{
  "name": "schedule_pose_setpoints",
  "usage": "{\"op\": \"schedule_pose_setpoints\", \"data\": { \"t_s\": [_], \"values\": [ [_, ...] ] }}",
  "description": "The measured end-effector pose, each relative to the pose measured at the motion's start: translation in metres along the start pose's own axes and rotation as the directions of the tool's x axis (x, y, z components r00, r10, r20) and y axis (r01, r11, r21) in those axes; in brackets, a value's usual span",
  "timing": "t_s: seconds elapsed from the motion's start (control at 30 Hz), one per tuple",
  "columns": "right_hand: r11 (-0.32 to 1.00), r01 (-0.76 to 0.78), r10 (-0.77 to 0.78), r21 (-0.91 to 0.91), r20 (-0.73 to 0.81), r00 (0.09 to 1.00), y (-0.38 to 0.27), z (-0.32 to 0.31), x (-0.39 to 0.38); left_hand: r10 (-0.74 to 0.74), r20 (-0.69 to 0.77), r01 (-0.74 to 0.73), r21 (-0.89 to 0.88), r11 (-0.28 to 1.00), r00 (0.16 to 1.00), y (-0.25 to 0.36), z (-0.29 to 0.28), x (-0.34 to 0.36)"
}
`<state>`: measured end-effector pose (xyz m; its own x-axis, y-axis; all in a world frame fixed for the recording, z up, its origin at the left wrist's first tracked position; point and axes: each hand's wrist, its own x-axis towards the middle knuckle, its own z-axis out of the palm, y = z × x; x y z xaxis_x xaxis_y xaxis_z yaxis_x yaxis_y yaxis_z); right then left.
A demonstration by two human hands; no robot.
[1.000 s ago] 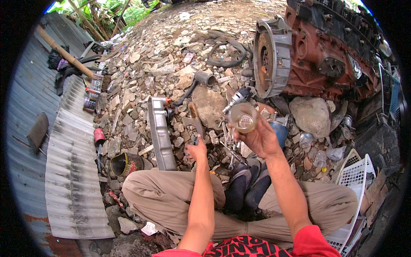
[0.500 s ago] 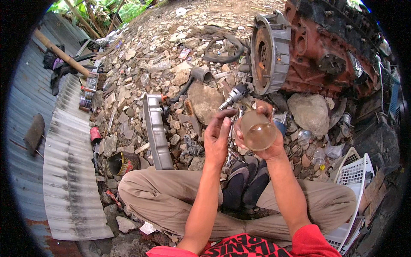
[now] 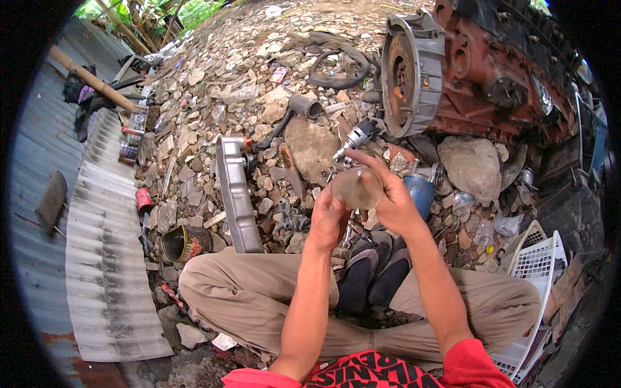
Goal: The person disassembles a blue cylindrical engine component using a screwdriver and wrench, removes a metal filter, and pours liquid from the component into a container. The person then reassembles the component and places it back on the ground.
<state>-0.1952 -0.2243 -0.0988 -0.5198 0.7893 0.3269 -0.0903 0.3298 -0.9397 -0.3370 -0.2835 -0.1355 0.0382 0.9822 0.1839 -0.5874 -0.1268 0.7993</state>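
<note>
Cup (image 3: 357,187), translucent and cloudy, sits between the left hand (image 3: 328,220) and the right hand (image 3: 398,208), both closed on its sides, with the right index finger lifted clear and pointing beyond it. That grip looks workable but not secure: if the wall is smooth or oily, the cup could slide out, with the raised finger giving no support. It is above hard ground, with stones, loose tools (image 3: 352,231) and the shoes (image 3: 360,275) below or just nearer than the hands, so a slip could chip or crack it if it is brittle. The metal cylindrical part (image 3: 358,138) lies near, just past the raised fingertip, and a forward sweep could knock it. To the right, the blue canister (image 3: 420,194) is close enough for the right hand to bump. Grit from dirty fingers could also get inside the cup.

Much of the grip is hard to read: several fingertips are behind the cup, and its blurred outline hides which way the mouth faces. Whether it is glass or plastic cannot be told. The hands cover part of the tools beneath, and the right hand partly masks the canister. Far to the right, the engine (image 3: 479,77) fades into the dark rim of the view.
</note>
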Motion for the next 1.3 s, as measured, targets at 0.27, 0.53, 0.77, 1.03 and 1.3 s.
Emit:
{"op": "schedule_pose_setpoints", "data": {
  "t_s": [0.27,0.53,0.77,1.03,1.3],
  "values": [
    [0.856,0.102,-0.037,-0.507,0.137,0.99,-0.035,-0.035,0.0,-0.173,-0.602,0.062,-0.2,0.978,0.779,-0.008,0.002,0.019],
    [0.905,-0.049,0.262,-0.422,0.465,0.846,0.008,-0.003,-0.016,0.012,-0.593,0.273,0.389,0.88,0.805,-0.008,-0.014,0.011],
    [0.131,-0.508,-0.151,0.851,0.523,0.839,0.004,0.011,-0.019,0.38,-0.357,-0.027,0.697,0.716,0.853,-0.014,-0.021,0.009],
    [0.68,-0.203,0.139,0.705,0.148,0.979,0.003,-0.017,-0.015,-0.033,-0.323,-0.097,-0.378,0.921,0.946,-0.006,-0.017,0.01],
    [0.962,-0.096,0.101,0.257,-0.004,0.995,0.005,-0.009,-0.008,-0.037,-0.14,-0.031,-0.45,0.892,0.989,-0.006,-0.002,0.008]
  ]
}}
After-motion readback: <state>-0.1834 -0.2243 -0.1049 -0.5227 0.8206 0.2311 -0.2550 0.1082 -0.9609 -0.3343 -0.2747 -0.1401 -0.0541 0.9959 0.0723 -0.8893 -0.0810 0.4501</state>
